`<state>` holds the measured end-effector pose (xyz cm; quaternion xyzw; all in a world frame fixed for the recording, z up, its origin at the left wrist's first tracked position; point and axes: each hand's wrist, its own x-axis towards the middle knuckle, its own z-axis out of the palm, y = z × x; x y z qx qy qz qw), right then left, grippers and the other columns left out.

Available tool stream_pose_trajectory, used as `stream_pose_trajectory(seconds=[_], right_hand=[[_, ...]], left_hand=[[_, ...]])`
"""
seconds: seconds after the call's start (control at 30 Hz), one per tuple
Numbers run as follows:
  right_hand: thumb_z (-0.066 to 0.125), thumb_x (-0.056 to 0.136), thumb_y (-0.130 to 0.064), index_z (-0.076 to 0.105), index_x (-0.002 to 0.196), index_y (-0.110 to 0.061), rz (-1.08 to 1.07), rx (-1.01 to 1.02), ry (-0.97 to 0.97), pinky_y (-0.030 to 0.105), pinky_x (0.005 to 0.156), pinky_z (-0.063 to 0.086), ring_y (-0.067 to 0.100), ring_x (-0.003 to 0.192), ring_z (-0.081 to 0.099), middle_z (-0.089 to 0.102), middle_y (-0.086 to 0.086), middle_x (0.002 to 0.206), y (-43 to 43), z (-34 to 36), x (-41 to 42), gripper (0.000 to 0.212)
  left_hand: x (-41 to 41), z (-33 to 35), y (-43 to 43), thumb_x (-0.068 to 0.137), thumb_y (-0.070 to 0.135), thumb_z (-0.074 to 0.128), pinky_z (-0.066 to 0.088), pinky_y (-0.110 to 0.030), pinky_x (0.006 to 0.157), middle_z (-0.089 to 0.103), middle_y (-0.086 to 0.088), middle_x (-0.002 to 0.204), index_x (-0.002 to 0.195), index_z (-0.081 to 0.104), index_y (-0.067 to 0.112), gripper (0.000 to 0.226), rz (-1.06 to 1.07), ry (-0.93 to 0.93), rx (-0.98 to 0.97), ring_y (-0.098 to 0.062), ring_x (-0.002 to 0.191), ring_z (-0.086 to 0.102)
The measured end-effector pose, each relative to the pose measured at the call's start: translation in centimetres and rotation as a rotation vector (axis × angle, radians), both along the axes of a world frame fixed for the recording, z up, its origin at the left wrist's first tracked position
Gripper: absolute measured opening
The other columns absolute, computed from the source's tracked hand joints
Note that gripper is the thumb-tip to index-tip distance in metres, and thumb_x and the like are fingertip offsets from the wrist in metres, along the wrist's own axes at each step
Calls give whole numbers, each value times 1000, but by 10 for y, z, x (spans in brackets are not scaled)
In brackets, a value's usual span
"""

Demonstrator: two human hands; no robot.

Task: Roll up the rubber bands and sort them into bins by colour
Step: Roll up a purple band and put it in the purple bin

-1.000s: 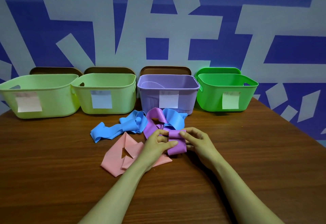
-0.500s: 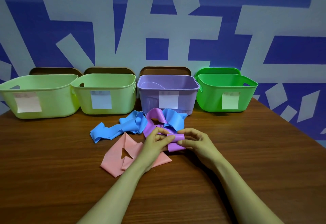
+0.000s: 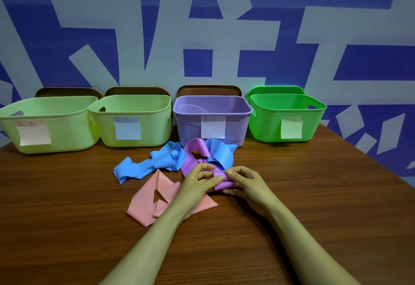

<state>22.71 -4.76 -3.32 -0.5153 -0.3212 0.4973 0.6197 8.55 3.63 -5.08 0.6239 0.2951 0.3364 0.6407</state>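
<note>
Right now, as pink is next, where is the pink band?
Head view, left of centre: the pink band lies on the table, under the left hand, beside the blue band.

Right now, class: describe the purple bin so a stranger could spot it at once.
Against the blue-and-white wall, four bins stand along the table. The purple bin is third from the left. Every other bin is green.

In front of the purple bin (image 3: 190,125), we pinch the partly rolled purple band (image 3: 222,182) between our left hand (image 3: 197,183) and right hand (image 3: 247,183), low over the surface (image 3: 67,217). Its loose end loops back toward that bin, tangled with the blue band (image 3: 157,163). The pink band (image 3: 146,201) lies flat, left of the bin and nearer us. A bright green bin (image 3: 269,123) stands to its right.
</note>
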Motion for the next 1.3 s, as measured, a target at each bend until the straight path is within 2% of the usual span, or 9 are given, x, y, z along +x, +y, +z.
stream_pose_trajectory(seconds=[0.23,0.43,0.5,0.63,0.8,0.93,1.03,1.13,1.3], right_hand=[[63,85,4,59,109,-1,-96,73,59,25,70,59,19,81,69,63,14,96,2,-1,-3,25],[66,80,11,56,109,-3,-158,47,32,26,66,59,20,79,69,63,16,101,4,0,-6,34],[69,79,8,58,109,0,-150,25,62,31,73,60,26,83,70,65,20,102,5,0,-5,33],[68,81,2,67,94,6,-66,15,109,36,85,58,31,83,70,69,28,97,1,1,-5,13],[69,79,2,68,93,0,-66,65,131,33,85,57,26,86,70,71,21,92,-1,-3,-6,14],[69,79,3,71,94,-9,-121,73,118,35,88,56,26,88,68,71,15,90,0,-9,-9,19],[67,80,6,70,96,-11,-187,1,186,29,85,57,22,89,68,70,12,93,5,-2,-9,24],[68,80,4,70,103,-9,-210,-36,240,38,87,56,28,93,68,70,19,101,7,23,-6,27],[66,80,9,67,98,-11,-198,-60,27,22,73,57,15,80,64,70,5,85,38,103,15,26]], left_hand=[[3,-4,6,85,15,68,52,-39,94,64,-19,109,102,64,11,17,-25,-68,-114,-27,104,66],[2,0,5,88,7,63,52,-30,91,66,-18,111,104,65,12,17,-60,-13,-83,-24,104,65],[2,3,4,89,5,61,53,-28,91,67,-16,110,105,64,11,18,-78,-12,-85,-21,102,66],[1,5,0,86,1,63,53,-29,90,64,-18,110,106,61,6,21,-73,-24,-105,-22,100,66],[0,0,-2,81,5,69,51,-21,78,65,-9,107,101,63,13,22,37,41,-23,-16,98,65],[1,0,3,79,0,71,52,-23,82,67,-11,105,102,62,9,27,6,60,-139,-15,94,67],[6,15,5,77,-3,72,52,-25,88,65,-12,109,100,61,10,29,-16,101,-222,-19,102,65],[13,44,9,75,-6,72,51,-21,87,64,-9,106,97,60,11,31,-5,137,-236,-17,101,62],[29,119,31,72,-10,73,52,-15,75,61,-5,93,93,58,13,35,62,122,-223,-15,88,60]])
